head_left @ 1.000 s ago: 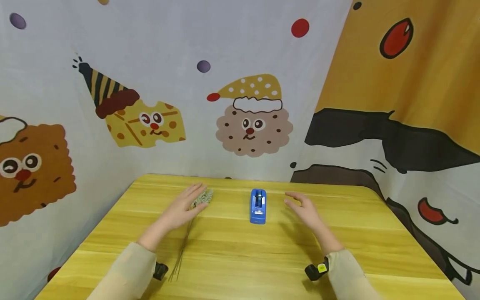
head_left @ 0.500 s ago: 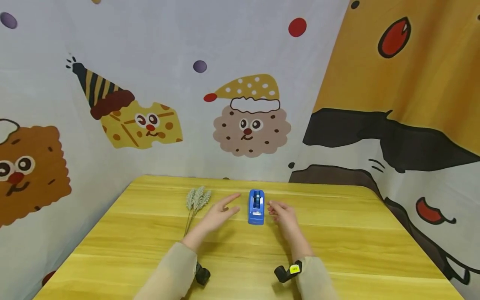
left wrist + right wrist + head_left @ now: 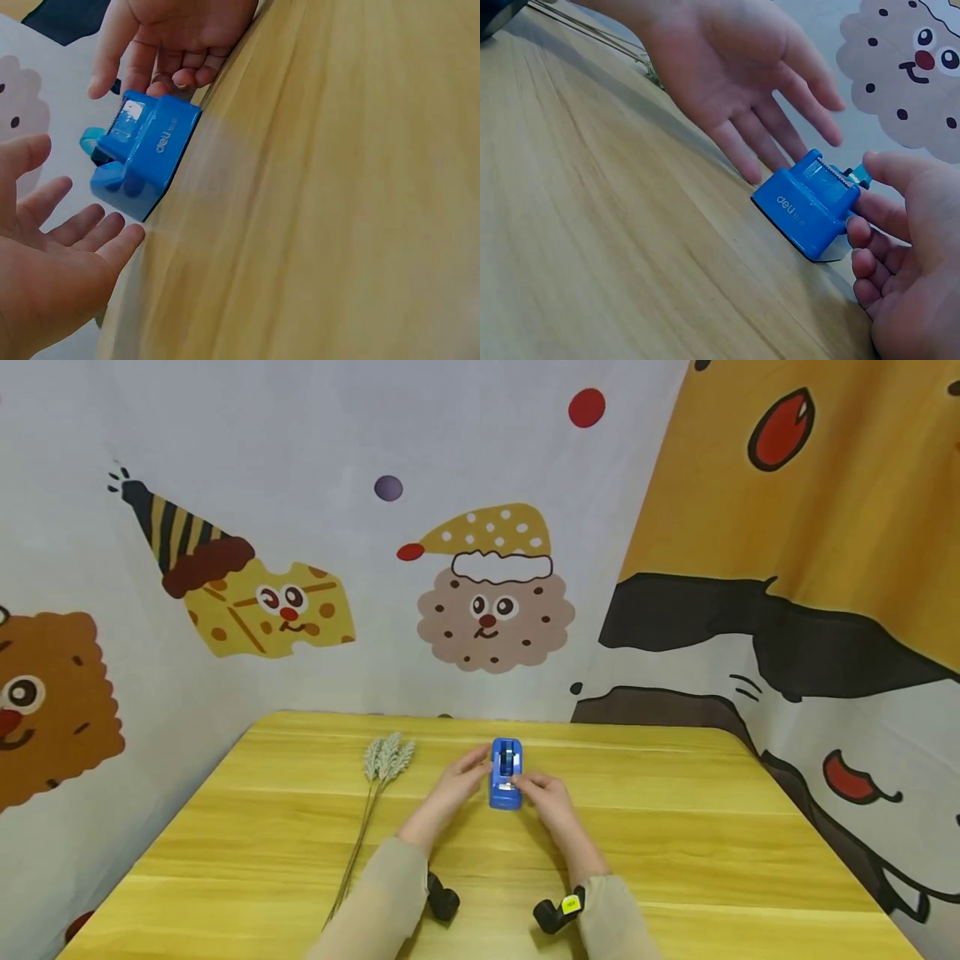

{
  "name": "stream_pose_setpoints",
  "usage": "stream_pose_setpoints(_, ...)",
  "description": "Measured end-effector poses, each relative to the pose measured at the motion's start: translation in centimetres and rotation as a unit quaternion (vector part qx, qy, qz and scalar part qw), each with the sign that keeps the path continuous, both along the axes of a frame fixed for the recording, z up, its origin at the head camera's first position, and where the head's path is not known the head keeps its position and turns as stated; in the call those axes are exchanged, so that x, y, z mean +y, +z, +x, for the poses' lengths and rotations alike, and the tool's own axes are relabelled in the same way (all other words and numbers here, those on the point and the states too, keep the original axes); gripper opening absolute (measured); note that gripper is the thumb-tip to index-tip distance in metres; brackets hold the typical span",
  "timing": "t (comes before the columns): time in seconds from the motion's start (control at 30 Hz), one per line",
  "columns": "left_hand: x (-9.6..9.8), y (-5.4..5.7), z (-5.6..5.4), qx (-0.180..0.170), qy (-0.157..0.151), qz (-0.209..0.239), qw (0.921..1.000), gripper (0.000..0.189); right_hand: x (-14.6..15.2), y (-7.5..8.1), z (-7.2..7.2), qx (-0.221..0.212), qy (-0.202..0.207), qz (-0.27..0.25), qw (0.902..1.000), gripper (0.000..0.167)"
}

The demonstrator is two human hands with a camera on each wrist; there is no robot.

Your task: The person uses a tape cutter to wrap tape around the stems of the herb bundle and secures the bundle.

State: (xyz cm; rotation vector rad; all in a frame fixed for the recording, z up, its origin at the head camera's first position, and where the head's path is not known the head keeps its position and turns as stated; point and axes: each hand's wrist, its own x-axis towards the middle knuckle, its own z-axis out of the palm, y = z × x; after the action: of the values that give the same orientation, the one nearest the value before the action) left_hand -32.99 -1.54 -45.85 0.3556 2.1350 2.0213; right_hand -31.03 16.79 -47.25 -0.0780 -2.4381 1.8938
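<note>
A blue tape dispenser [image 3: 506, 797] stands upright on the wooden table [image 3: 675, 827], between the two hands. Its serrated cutter [image 3: 832, 174] and the "deli" lettering show in the right wrist view. My left hand [image 3: 453, 785] is at the dispenser's left side, fingers spread and relaxed, holding nothing. My right hand [image 3: 551, 799] is at the right side, near the cutter end. Its thumb [image 3: 892, 169] reaches over the top beside a teal part [image 3: 861, 175], the index finger lies along the side, and the other fingers are loosely bent.
Several dried wheat-like stems [image 3: 388, 758] lie on the table to the left, their lower ends running behind the left sleeve [image 3: 382, 893]. Behind the table's far edge hangs a printed cloth [image 3: 315, 510]. Each wrist wears a small black camera [image 3: 442, 902].
Both hands have moved inward to the tape dispenser, the left from above the dried stems, the right from the far side. The stems are uncovered. The dispenser keeps its place; the view has shifted slightly.
</note>
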Motion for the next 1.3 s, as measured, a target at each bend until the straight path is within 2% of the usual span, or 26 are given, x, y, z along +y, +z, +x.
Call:
stream_pose_setpoints(0.17,0.6,-0.4,-0.5,-0.017,0.0,0.016,0.9997,0.053,-0.3,0.2,0.3,0.01,0.026,0.0,0.9996,0.043)
stream_pose_setpoints(0.33,0.7,-1.0,-1.0,-0.032,-0.001,0.032,0.999,0.052,-1.0,2.8,2.3,0.03,0.046,-0.001,0.9985,0.034)
stream_pose_setpoints(0.4,0.7,-1.1,-1.1,-0.036,-0.003,0.032,0.9988,0.053,-1.1,3.4,2.6,0.029,0.048,-0.003,0.9984,0.031)
stream_pose_setpoints(0.6,0.5,-1.1,-0.9,-0.034,-0.028,0.013,0.9989,0.064,-0.4,0.5,0.5,0.019,0.041,-0.022,0.9987,0.033)
stream_pose_setpoints(0.67,0.4,-1.2,-0.9,-0.032,-0.039,0.01,0.9987,0.069,-0.3,0.1,0.2,0.016,0.035,-0.025,0.9989,0.035)
stream_pose_setpoints(0.8,0.2,-1.3,-0.9,-0.027,-0.049,0.007,0.9984,0.075,-0.4,-0.1,-0.1,0.006,0.025,-0.024,0.9994,0.035)
stream_pose_setpoints(1.07,0.2,-1.6,-1.1,-0.033,-0.045,0.008,0.9984,0.074,-0.7,0.3,-0.6,-0.049,-0.018,-0.011,0.9986,0.035)
stream_pose_setpoints(1.3,0.3,-1.6,-1.2,-0.031,-0.046,0.019,0.9983,0.074,-0.7,0.5,-0.9,-0.069,-0.017,-0.01,0.9974,0.034)
